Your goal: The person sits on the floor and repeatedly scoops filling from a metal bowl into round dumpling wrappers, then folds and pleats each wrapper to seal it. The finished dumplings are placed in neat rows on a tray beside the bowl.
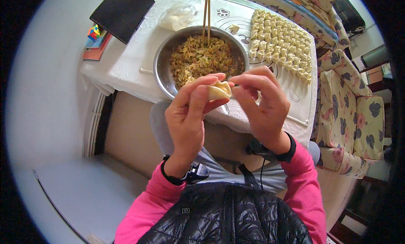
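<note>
My left hand [186,114] holds a partly folded dumpling [218,90] between thumb and fingers, above the near rim of a steel bowl. Pale filling shows in the gap of its wrapper. At the dumpling's right edge are the bent thumb and fingertips of my right hand [265,104]; whether they pinch the dough is unclear. The steel mixing bowl [161,66] contains chopped filling [202,60], with a pair of wooden chopsticks [206,16] standing in it. Part of a shiny utensil [225,108] shows below my hands.
Rows of folded dumplings [280,43] cover the right of a printed mat [297,108]. One wrapper-like dough piece [234,28] lies behind the bowl, near a plastic bag [178,17]. A black flat case [123,14] and puzzle cube [94,32] sit left. Floral sofa [345,117] stands right.
</note>
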`<state>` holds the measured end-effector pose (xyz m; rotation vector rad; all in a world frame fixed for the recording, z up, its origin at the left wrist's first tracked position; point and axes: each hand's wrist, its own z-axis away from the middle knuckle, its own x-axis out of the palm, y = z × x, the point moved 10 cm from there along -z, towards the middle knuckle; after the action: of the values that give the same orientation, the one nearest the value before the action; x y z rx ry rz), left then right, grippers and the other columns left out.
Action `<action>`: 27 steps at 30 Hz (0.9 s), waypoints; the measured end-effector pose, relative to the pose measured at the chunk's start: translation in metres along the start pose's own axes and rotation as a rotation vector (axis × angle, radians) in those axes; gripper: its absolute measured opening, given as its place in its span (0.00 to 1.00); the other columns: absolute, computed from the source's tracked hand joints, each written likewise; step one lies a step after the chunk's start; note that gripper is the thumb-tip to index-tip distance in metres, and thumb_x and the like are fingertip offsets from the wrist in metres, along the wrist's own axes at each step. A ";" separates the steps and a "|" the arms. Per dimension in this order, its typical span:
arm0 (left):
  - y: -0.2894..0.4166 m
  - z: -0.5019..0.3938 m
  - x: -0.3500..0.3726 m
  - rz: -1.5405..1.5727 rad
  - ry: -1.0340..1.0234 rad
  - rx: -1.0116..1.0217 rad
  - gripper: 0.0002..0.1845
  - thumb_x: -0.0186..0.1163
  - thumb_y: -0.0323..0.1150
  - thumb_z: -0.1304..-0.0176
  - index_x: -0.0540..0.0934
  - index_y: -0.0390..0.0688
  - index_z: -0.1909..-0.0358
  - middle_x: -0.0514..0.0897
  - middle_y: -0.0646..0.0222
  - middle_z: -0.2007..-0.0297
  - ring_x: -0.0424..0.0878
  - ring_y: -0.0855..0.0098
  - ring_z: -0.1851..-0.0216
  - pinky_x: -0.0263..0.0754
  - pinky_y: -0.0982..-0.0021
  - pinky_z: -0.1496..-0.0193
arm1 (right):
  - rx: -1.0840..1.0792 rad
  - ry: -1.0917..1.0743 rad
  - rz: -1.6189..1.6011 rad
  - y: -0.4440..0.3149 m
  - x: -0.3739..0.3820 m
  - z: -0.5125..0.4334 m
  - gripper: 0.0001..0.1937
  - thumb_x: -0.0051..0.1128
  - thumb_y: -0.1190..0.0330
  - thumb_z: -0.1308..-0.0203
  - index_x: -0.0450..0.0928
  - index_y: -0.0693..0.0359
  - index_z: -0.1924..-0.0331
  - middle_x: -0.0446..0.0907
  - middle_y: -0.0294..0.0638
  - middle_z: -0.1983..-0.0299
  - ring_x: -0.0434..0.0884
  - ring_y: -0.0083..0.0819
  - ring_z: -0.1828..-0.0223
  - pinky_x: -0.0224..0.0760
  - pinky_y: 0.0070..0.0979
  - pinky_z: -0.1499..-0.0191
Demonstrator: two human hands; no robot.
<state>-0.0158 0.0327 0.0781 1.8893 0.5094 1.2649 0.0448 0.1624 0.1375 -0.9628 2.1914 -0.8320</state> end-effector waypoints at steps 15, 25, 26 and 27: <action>-0.007 0.003 0.003 0.155 -0.011 -0.032 0.14 0.45 0.32 0.26 0.76 0.34 0.49 0.74 0.50 0.42 0.73 0.60 0.40 0.70 0.63 0.38 | 0.192 -0.019 -0.227 0.014 0.019 0.013 0.08 0.65 0.76 0.47 0.83 0.67 0.62 0.77 0.39 0.73 0.76 0.22 0.74 0.66 0.18 0.74; -0.007 0.006 0.007 0.227 -0.023 -0.101 0.14 0.46 0.31 0.27 0.76 0.34 0.50 0.73 0.50 0.41 0.73 0.61 0.40 0.70 0.64 0.38 | 0.195 -0.097 -0.123 0.014 0.018 0.007 0.06 0.63 0.76 0.46 0.83 0.68 0.63 0.78 0.40 0.76 0.77 0.24 0.75 0.67 0.19 0.74; -0.006 0.006 0.006 0.213 -0.010 -0.108 0.14 0.46 0.31 0.27 0.76 0.34 0.50 0.72 0.50 0.40 0.73 0.61 0.40 0.70 0.65 0.38 | 0.213 -0.091 -0.147 0.016 0.018 0.007 0.07 0.63 0.76 0.45 0.83 0.67 0.63 0.77 0.40 0.76 0.76 0.23 0.75 0.67 0.19 0.74; -0.006 0.006 0.006 0.201 0.003 -0.116 0.14 0.47 0.32 0.27 0.76 0.34 0.50 0.72 0.50 0.40 0.73 0.62 0.40 0.71 0.65 0.38 | 0.233 -0.085 -0.171 0.018 0.017 0.006 0.07 0.63 0.75 0.45 0.83 0.67 0.62 0.77 0.39 0.77 0.76 0.22 0.76 0.66 0.19 0.75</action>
<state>-0.0071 0.0381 0.0755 1.8761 0.2463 1.3953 0.0325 0.1567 0.1164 -1.0571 1.9098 -1.0790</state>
